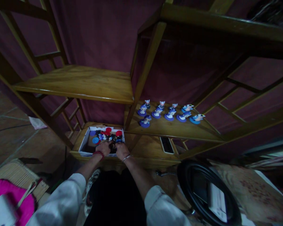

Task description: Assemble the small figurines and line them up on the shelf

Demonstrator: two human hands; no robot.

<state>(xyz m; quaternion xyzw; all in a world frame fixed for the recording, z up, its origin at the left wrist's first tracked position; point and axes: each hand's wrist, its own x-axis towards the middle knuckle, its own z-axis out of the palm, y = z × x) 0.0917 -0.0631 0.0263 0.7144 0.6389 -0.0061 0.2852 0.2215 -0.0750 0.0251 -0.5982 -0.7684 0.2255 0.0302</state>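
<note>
Left hand, right hand: fingers curled into white cardboard box of small blue and red figurines on low shelf, exact grip unclear | risk: dim light, crowded box, neighbours toppling.

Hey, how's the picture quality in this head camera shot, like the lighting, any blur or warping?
Head view: dim overall with a purple cast, so the white box where the left hand and right hand meet is murky; the figurines on the shelf show small but distinct; wide-angle warping bends and splays the shelf beams; the pink bag at bottom left looks smeared.
</note>
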